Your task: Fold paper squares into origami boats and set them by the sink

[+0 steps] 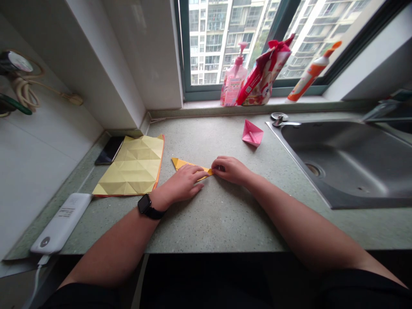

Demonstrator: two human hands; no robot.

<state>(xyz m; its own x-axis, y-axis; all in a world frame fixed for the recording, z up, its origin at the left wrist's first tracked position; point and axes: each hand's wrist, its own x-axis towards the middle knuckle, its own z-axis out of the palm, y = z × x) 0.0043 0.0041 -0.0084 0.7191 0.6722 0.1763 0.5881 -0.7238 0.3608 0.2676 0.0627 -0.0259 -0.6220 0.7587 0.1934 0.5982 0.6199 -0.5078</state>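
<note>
A small folded piece of yellow-orange paper [179, 163] lies flat on the speckled green countertop [219, 214]. My left hand [183, 184], with a black watch on the wrist, lies flat on the paper with fingers stretched out, pressing it down. My right hand [230, 169] has its fingers curled together, pinching the paper's right tip. A pink folded paper figure [252, 134] sits farther back near the sink. A larger creased yellow sheet [135, 165] lies to the left.
A steel sink [347, 163] fills the right side. On the windowsill stand a pink pump bottle [233, 81], a red refill pouch [264, 75] and an orange-white bottle [310, 73]. A dark phone [109, 150] and a white power bank [62, 223] lie at the left.
</note>
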